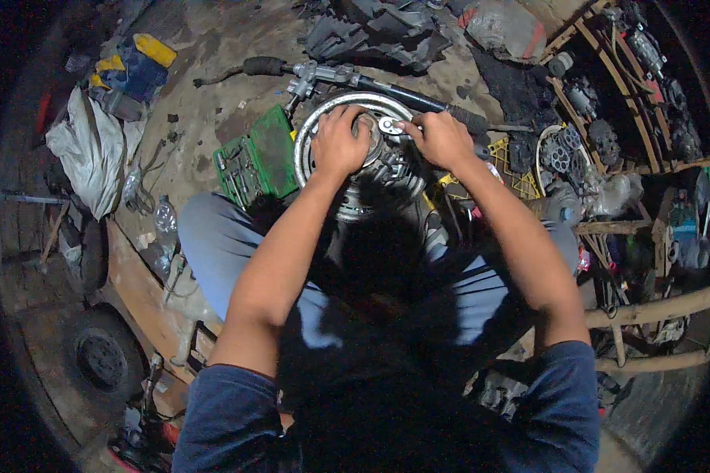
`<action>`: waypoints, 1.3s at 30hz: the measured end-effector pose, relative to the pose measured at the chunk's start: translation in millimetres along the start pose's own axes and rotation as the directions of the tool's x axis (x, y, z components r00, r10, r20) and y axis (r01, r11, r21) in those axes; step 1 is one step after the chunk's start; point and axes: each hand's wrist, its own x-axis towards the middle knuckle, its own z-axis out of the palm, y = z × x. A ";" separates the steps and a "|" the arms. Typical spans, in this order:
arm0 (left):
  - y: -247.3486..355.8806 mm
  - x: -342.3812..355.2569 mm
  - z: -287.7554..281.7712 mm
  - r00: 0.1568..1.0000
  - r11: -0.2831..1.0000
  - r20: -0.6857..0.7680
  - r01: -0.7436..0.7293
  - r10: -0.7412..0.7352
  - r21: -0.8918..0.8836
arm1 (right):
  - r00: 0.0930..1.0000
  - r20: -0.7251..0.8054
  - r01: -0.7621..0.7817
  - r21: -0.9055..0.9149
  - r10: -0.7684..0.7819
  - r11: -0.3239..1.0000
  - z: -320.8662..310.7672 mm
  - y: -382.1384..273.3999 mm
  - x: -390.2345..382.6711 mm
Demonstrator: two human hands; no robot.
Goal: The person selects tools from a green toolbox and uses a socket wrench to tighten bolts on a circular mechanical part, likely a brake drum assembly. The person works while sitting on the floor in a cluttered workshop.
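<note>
A round metal wheel rim (312,130) with its hub stands between my knees on the dirt floor. My left hand (341,143) lies on the hub, fingers curled over its left side, holding it. My right hand (442,138) is closed on the handle of a ratchet wrench (392,126), whose round head sits on the centre of the hub. Behind the wheel lies a motorcycle handlebar (347,77) with black grips.
An open green socket case (256,162) lies left of the wheel. A yellow crate (521,183) and engine parts (560,154) sit to the right, by a wooden rack (647,118). A white sack (91,150), plastic bottle (166,217) and tyre (106,355) lie left.
</note>
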 end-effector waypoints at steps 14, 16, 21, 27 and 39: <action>0.4 0.2 -0.9 0.999 0.999 -0.035 -0.018 0.017 -0.042 | 0.990 0.104 0.100 -0.076 -0.092 0.992 -4.5 65.4 2.4; -2.2 -0.7 -2.0 0.999 0.998 -0.034 -0.032 0.030 -0.045 | 0.972 0.188 0.133 0.040 -0.138 0.990 -33.7 54.1 16.7; -3.4 0.2 -1.5 0.996 0.995 -0.050 -0.075 0.072 -0.063 | 0.898 0.079 0.435 -0.021 -0.432 0.900 -40.4 48.7 50.5; 4.4 -1.0 -5.7 1.000 0.999 -0.006 -0.031 0.031 -0.029 | 0.881 0.221 0.427 0.002 -0.417 0.904 -31.4 40.4 70.0; 2.6 1.6 -7.7 0.985 0.970 0.072 -0.167 0.157 0.177 | 0.820 0.206 0.555 -0.065 -0.533 0.829 -28.9 41.0 89.5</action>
